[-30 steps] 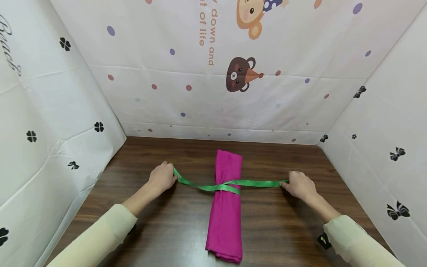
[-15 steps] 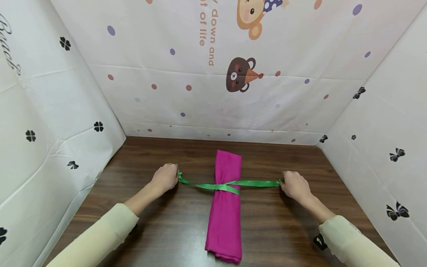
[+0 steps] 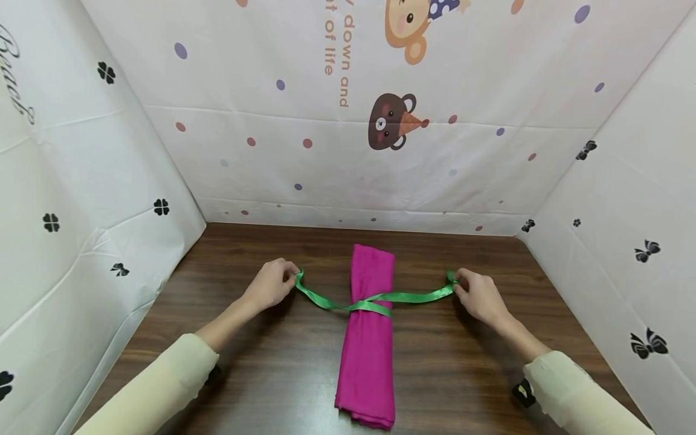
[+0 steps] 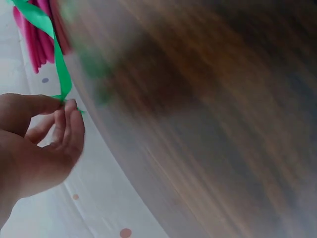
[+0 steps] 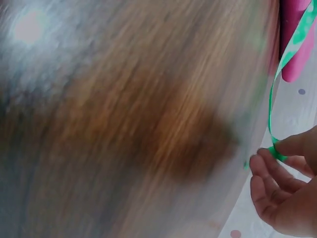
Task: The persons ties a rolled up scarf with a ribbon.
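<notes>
A folded magenta cloth lies lengthwise on the wooden table, with a green ribbon wrapped around it and crossed on top. To the left of the cloth, my left hand pinches one end of the ribbon between thumb and fingertips. My right hand pinches the other end on the right side. Both ribbon lengths sag a little between the cloth and the hands. In the left wrist view the ribbon runs up from the fingertips to the cloth. A short ribbon tail shows beyond the right fingertips.
The brown wooden table has a white printed sheet behind it, with similar sheets along both sides. A small black object shows under the right sleeve.
Both hands have moved slightly inward toward the cloth and lifted a little. The ribbon ends have gone from nearly straight to sagging. The cloth has stayed in place.
</notes>
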